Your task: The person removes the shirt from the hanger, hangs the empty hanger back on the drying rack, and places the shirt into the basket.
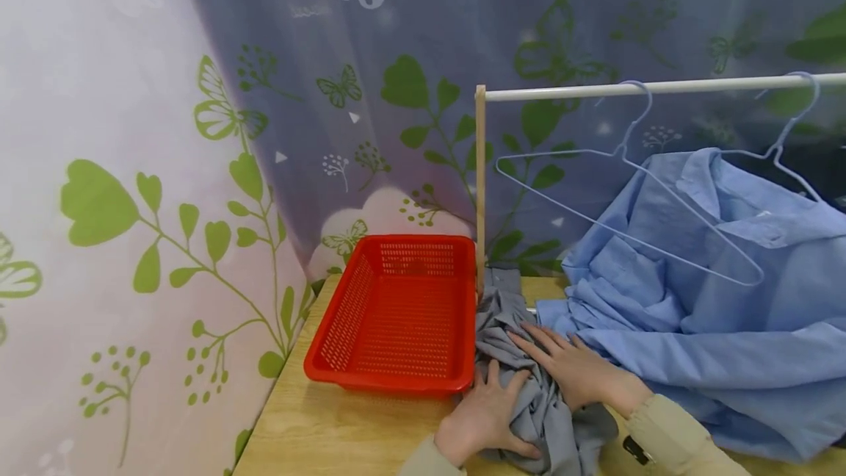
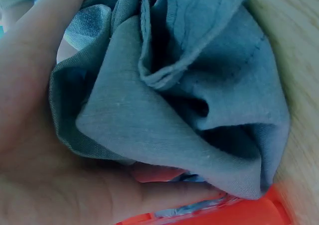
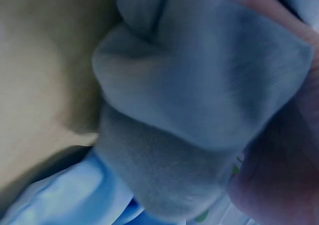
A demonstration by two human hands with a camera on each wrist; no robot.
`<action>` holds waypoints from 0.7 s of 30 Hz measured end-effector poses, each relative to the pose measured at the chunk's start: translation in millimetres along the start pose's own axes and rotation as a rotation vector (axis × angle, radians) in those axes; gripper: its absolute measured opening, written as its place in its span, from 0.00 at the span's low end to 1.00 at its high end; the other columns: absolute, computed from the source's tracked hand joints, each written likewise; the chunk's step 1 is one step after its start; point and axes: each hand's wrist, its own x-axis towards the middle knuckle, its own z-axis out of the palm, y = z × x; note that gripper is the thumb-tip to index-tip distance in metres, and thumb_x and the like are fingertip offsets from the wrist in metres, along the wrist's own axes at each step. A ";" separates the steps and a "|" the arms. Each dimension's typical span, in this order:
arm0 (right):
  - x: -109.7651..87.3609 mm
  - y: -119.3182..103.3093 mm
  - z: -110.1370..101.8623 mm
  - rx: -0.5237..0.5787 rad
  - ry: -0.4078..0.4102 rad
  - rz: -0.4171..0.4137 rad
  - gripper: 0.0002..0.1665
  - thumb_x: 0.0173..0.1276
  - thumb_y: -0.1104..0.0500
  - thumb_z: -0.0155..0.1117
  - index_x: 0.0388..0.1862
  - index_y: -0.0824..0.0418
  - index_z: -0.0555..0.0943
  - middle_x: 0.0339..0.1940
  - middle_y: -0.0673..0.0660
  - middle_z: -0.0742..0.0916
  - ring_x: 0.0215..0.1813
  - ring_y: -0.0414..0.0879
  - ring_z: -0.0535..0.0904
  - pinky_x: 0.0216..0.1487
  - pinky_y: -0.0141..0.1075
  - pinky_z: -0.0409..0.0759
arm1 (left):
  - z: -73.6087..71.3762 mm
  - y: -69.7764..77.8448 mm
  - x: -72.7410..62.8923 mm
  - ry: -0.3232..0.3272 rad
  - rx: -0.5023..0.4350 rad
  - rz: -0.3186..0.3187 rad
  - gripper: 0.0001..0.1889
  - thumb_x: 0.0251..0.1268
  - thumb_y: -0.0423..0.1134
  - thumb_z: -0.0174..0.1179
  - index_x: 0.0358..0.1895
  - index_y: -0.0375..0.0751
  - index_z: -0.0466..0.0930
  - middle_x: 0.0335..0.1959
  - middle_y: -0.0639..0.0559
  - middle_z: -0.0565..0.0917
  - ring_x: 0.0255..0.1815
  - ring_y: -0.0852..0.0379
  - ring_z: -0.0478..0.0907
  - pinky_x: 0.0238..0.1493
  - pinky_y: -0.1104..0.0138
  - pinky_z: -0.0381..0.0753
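The left hand (image 1: pixel 484 416) and right hand (image 1: pixel 573 367), fingers spread, touch a crumpled grey fabric garment (image 1: pixel 554 426) on the wood-grain surface (image 1: pixel 350 428), between a red rectangular plastic basket (image 1: pixel 390 383) and a light-blue collared shirt (image 1: pixel 740 355).

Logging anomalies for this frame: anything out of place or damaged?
No visible damage. Blue shirt slumps in folds onto the table, while a hanger in front of it hangs bare: odd under a clothes rail. Gray cloth is bunched beside the red basket.
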 end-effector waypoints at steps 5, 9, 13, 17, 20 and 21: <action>22.1 2.2 -3.8 0.032 -0.144 0.071 0.55 0.50 0.59 0.84 0.76 0.63 0.67 0.75 0.70 0.68 0.74 0.72 0.63 0.63 0.71 0.66 | 0.8 -4.9 1.8 -0.019 0.019 0.041 0.53 0.48 0.70 0.72 0.78 0.70 0.54 0.78 0.32 0.57 0.75 0.29 0.60 0.59 0.45 0.79; 27.7 0.8 -2.0 0.086 -0.155 0.144 0.54 0.51 0.59 0.84 0.76 0.64 0.68 0.74 0.73 0.69 0.72 0.74 0.64 0.66 0.69 0.65 | 1.3 -3.6 -1.8 0.033 0.021 0.030 0.54 0.45 0.71 0.72 0.77 0.66 0.57 0.76 0.33 0.59 0.74 0.31 0.62 0.58 0.49 0.81; 26.0 -6.0 2.0 0.142 -0.104 0.168 0.50 0.51 0.71 0.77 0.75 0.65 0.68 0.71 0.75 0.71 0.64 0.73 0.73 0.60 0.62 0.74 | 5.3 -1.4 -8.1 0.121 0.014 0.011 0.55 0.43 0.69 0.75 0.75 0.55 0.58 0.74 0.33 0.60 0.71 0.33 0.65 0.55 0.53 0.83; 17.8 -12.7 9.1 0.166 0.032 0.077 0.43 0.54 0.60 0.78 0.69 0.69 0.74 0.59 0.68 0.83 0.50 0.63 0.84 0.50 0.54 0.83 | 11.6 -0.1 -15.2 0.251 0.002 0.017 0.58 0.38 0.59 0.83 0.72 0.47 0.57 0.71 0.32 0.60 0.66 0.34 0.70 0.49 0.52 0.85; 9.5 -17.1 15.4 0.194 0.109 0.035 0.45 0.52 0.44 0.81 0.64 0.67 0.78 0.44 0.60 0.88 0.42 0.55 0.86 0.44 0.49 0.85 | 12.8 -0.3 -18.0 0.274 -0.004 -0.004 0.64 0.34 0.57 0.85 0.77 0.49 0.52 0.74 0.33 0.57 0.68 0.34 0.69 0.51 0.47 0.82; 6.7 -19.2 17.3 0.206 0.120 0.028 0.44 0.52 0.42 0.81 0.62 0.66 0.79 0.40 0.57 0.88 0.38 0.52 0.86 0.41 0.47 0.85 | 12.6 -0.6 -18.5 0.261 -0.004 -0.015 0.66 0.34 0.57 0.85 0.79 0.52 0.50 0.76 0.34 0.56 0.69 0.34 0.68 0.53 0.45 0.81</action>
